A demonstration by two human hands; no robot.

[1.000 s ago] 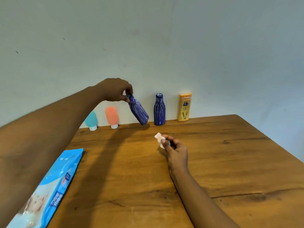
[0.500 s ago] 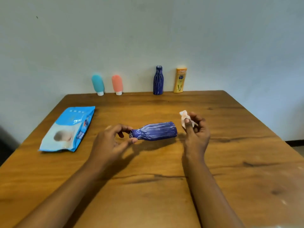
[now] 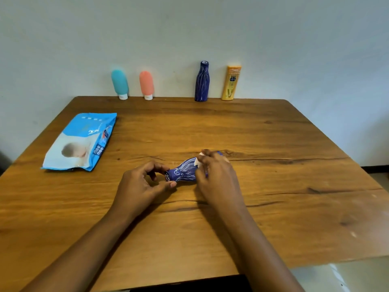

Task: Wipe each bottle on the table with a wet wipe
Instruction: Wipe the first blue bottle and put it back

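A dark blue bottle with pale streaks [image 3: 183, 173] lies on its side near the middle of the wooden table [image 3: 284, 186]. Its cap points toward 9 o'clock and its body runs toward 3 o'clock. I cannot tell whether it rests on the wood or is held just above it.

The left hand [image 3: 139, 187] comes in from 7 o'clock. Its thumb and curled fingers [image 3: 171, 184] pinch the bottle at the capped neck.

The right hand [image 3: 217, 178] comes in from 5 o'clock and covers the wider part of the bottle. Its fingers [image 3: 205, 158] are curled over the bottle's body. They press a small white wet wipe [image 3: 198, 161] against the bottle's shoulder. Only a corner of the wipe shows from under the fingers.

At 10 o'clock a blue and white pack of wipes [image 3: 81, 142] lies flat, well apart from the hands.

Four more bottles stand along the far edge at 12 o'clock, against the pale wall [image 3: 294, 49]. From 11 o'clock toward 1 o'clock they are:
- a teal tube bottle [image 3: 119, 83], standing on its white cap
- a coral tube bottle [image 3: 146, 84], just beside it and also cap down
- a second dark blue streaked bottle [image 3: 202, 82], upright and set apart from the tubes
- a yellow bottle [image 3: 231, 83], near the upright blue one
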